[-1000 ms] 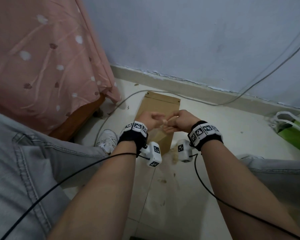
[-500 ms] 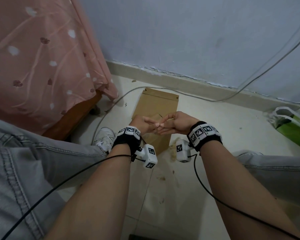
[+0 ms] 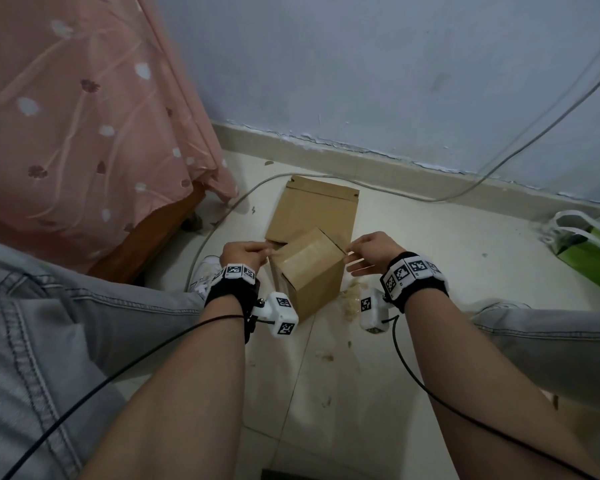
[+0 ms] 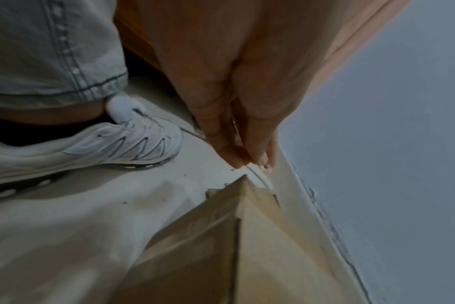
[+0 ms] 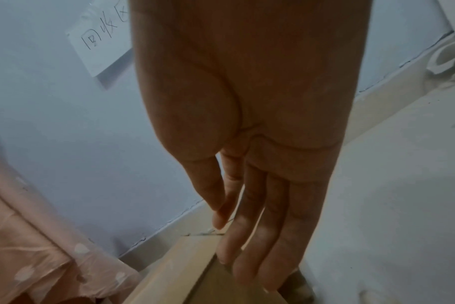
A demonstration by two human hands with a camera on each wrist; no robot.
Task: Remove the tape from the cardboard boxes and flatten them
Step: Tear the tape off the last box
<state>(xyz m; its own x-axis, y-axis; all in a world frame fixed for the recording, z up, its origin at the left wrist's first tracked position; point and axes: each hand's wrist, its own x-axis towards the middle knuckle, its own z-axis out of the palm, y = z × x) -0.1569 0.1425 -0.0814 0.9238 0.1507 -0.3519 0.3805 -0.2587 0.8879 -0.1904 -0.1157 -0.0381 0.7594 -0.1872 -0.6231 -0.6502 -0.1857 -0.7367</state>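
The head camera is looking down from above at the floor (image 3: 430,271) and box (image 3: 309,271). The 2 wrist cameras are looking along the fingers from close by, sharing that box (image 4: 247,246) (image 5: 185,267).

Bare floor (image 3: 430,271) right of box (image 3: 309,271), bed (image 3: 84,150) crowding left, wall (image 3: 395,81) behind.

Dim, flat and bluish throughout, softly shadowed on the floor (image 3: 378,393), bowed at the edges of the head view, murky and blurred in both wrist views.
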